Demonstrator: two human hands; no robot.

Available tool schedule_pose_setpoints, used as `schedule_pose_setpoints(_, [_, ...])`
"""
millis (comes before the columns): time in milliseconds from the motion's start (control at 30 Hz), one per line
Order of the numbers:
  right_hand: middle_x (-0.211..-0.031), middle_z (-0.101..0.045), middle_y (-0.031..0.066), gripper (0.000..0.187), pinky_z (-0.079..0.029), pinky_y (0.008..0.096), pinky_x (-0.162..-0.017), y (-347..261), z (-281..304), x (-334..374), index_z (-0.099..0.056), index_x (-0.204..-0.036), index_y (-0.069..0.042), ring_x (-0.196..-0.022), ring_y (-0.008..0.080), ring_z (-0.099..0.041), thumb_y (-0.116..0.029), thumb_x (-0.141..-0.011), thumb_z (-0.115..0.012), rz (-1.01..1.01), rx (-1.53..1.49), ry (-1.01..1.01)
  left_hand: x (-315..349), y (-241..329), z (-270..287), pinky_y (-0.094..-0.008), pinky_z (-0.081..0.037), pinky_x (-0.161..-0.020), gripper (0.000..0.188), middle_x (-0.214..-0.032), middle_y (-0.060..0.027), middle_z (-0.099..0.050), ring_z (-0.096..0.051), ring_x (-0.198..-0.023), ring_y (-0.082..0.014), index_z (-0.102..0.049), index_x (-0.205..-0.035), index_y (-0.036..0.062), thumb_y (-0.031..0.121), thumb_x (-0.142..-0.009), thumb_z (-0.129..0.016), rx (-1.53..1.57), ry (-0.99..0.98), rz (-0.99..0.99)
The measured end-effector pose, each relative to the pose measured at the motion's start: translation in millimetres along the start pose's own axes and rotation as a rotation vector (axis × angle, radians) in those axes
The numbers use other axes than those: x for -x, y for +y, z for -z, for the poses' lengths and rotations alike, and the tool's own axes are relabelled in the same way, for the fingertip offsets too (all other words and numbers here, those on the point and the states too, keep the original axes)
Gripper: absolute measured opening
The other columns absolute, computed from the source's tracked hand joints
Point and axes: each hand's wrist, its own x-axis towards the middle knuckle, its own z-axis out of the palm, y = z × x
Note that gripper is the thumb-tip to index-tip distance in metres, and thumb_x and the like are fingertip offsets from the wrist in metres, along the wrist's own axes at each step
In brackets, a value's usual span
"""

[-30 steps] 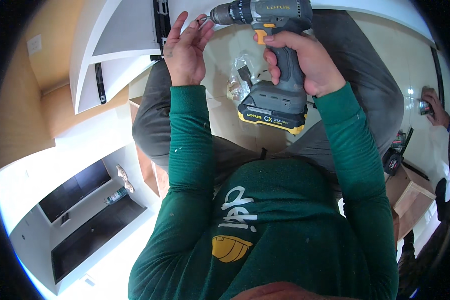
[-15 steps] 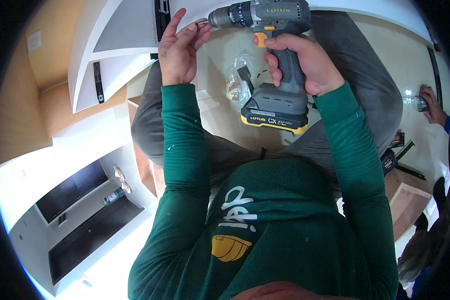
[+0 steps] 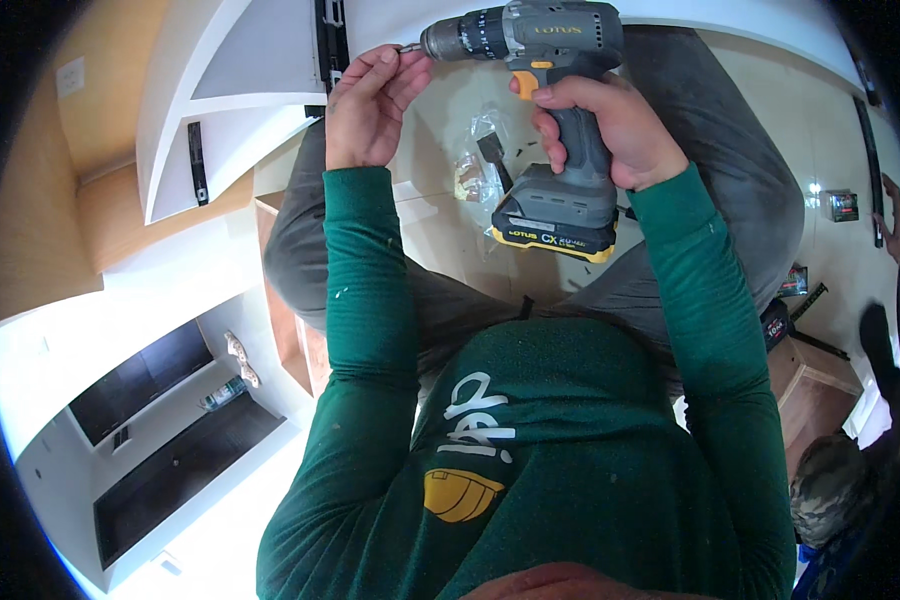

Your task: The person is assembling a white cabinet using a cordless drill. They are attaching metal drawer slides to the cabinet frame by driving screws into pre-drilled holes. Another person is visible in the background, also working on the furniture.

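My right hand is closed round the grip of a grey cordless drill, forefinger beside its orange trigger. The drill lies level, its chuck pointing left and its black-and-yellow battery toward me. At the chuck's tip, my left hand pinches a small metal piece between thumb and fingers. Whether that piece is a driver bit or a screw on one, I cannot tell. Beneath the drill, a clear plastic bag, a dark flat piece and several small dark screws lie on the floor.
A white panel with a black drawer slide stands by my left hand. At the right, a small box sits near a black rail and another person's hand. A wooden box is beside my right elbow.
My left fingers have curled in at the drill's tip, and the drill has shifted very slightly right. The other person's hand has let go of the small box and moved right to the rail.
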Motion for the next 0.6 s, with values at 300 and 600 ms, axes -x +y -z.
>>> schedule_pose_setpoints(300, [-0.073,-0.063,0.0063,0.034,-0.052,0.0296,-0.057,4,4,-1,-0.069,-0.12,0.002,-0.056,0.0153,-0.06,-0.019,-0.092,-0.066,0.001,0.04,-0.029,-4,-1,11,-0.0399,-0.064,-0.09,0.015,-0.107,-0.0199,-0.074,-0.075,-0.101,-0.0312,-0.065,-0.11,-0.0008,0.012,-0.104,-0.06,0.102,-0.074,0.071])
schedule_pose_setpoints(600, [-0.072,-0.065,0.0068,0.024,-0.051,0.0313,-0.058,16,-8,-5,-0.07,-0.108,-0.003,-0.058,0.0168,-0.062,-0.021,-0.091,-0.072,0.062,-0.034,0.014,-2,-23,-22,-0.0365,-0.062,-0.093,0.012,-0.108,-0.0066,-0.075,-0.072,-0.104,-0.0194,-0.069,-0.107,0.0061,0.016,-0.103,-0.063,0.392,0.02,-0.058])
